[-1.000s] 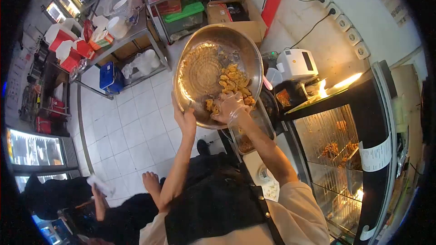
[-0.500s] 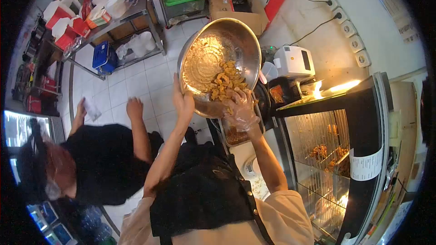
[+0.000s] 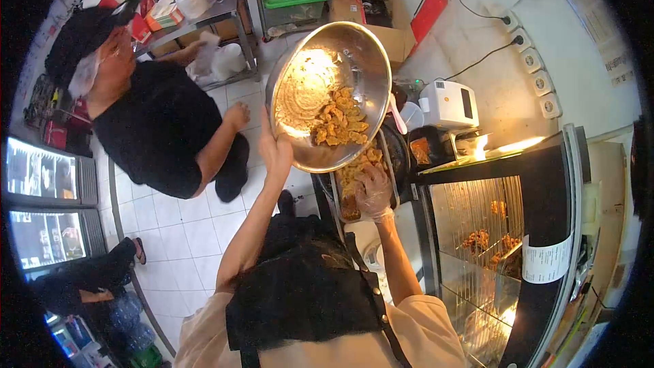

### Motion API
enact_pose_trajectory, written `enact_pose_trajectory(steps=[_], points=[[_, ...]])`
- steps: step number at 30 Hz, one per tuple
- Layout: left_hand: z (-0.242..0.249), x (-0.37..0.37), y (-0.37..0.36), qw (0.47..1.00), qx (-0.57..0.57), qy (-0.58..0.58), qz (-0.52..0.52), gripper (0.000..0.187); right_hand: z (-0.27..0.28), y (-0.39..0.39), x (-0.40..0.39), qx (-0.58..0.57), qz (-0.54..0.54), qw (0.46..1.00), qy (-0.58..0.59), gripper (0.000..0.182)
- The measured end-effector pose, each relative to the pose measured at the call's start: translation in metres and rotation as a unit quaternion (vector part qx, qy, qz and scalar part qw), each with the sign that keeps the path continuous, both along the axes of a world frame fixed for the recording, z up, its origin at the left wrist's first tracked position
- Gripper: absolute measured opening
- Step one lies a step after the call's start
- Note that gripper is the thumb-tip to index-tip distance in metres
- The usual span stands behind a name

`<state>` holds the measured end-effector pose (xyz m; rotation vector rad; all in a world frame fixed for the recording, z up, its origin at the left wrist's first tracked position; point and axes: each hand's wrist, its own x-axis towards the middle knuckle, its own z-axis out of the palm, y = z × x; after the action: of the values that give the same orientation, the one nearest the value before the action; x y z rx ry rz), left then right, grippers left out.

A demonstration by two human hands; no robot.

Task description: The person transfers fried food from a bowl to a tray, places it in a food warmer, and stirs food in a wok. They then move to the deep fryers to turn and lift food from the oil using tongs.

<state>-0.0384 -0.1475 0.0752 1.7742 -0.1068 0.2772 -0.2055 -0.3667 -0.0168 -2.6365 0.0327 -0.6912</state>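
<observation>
My left hand [image 3: 276, 153] grips the rim of a large steel bowl [image 3: 375, 54] on its left side. The bowl is tilted towards me, and a heap of golden fried chicken pieces [image 3: 340, 117] lies in its lower part. My right hand [image 3: 373, 191], in a clear plastic glove, rests over a metal tray [image 3: 351, 217] below the bowl. Its fingers are bent a little and apart, touching fried pieces [image 3: 368, 160] that lie in the tray. The bowl hides the tray's far end.
A co-worker in black [image 3: 157, 116] stands at my left by a steel table [image 3: 225, 7]. To the right is a lit glass warming cabinet [image 3: 477, 232] with fried food inside. A white printer [image 3: 448, 103] and a fire extinguisher [image 3: 430, 10] are beyond the tray.
My right hand has moved down from the bowl's pieces to the tray, where more fried pieces now lie. The bowl stays in my left hand. The co-worker has moved forward towards the table.
</observation>
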Motion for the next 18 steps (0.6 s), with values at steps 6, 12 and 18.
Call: enact_pose_trajectory(steps=[6,12,18], points=[[0.009,-0.008,0.009,0.998,-0.050,-0.024,-0.015,0.066,0.049,-0.014,0.062,0.034,-0.048,0.997,-0.041,0.050],[0.036,-0.027,0.006,0.995,-0.089,-0.017,-0.050,0.064,0.080,-0.007,0.154,-0.067,0.006,0.997,0.046,0.068],[0.003,-0.019,0.014,1.000,-0.012,-0.014,-0.004,0.056,0.008,-0.023,0.167,0.079,0.144,0.983,0.086,0.050]])
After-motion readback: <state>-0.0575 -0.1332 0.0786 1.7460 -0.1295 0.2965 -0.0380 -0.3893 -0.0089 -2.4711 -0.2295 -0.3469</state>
